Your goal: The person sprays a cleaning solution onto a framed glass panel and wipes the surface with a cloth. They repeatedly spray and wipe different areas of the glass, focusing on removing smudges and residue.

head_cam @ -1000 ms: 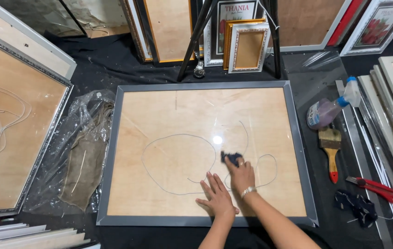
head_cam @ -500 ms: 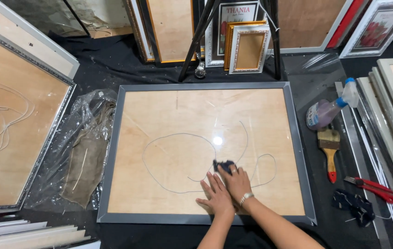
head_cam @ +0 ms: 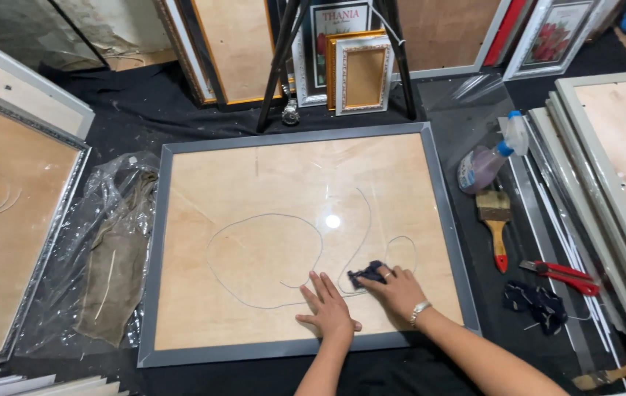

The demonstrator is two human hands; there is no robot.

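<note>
**Cloth under my right hand, near the frame's near edge**

My right hand (head_cam: 399,291) is pressed down on a small dark cloth (head_cam: 366,274), fingers curled over its right end and gripping it against the glass. The cloth sticks out to the left of my fingers, so most of it lies between my two hands. It's bunched, with a short long axis running roughly left-right, parallel to the near edge of the frame (head_cam: 445,220).

My left hand (head_cam: 328,308) lies flat, fingers spread, palm on the glass just left of the cloth. It holds nothing. Fingertips point away from me toward the far edge. It sits close beside the cloth but I can't tell if it touches it.

Both hands are in the near right part of the frame, closer to the near right corner than the centre. The right hand is the one on the cloth; the left is just bracing.

A thin cord (head_cam: 254,220) loops across the board under the glass, its line passing by the cloth.

Right of the frame on the black floor cover: spray bottle (head_cam: 483,163), brush (head_cam: 496,224), red cutter (head_cam: 562,275), another dark rag (head_cam: 537,302). All well apart from my hands. Crumpled plastic (head_cam: 107,242) lies off the left edge.
</note>
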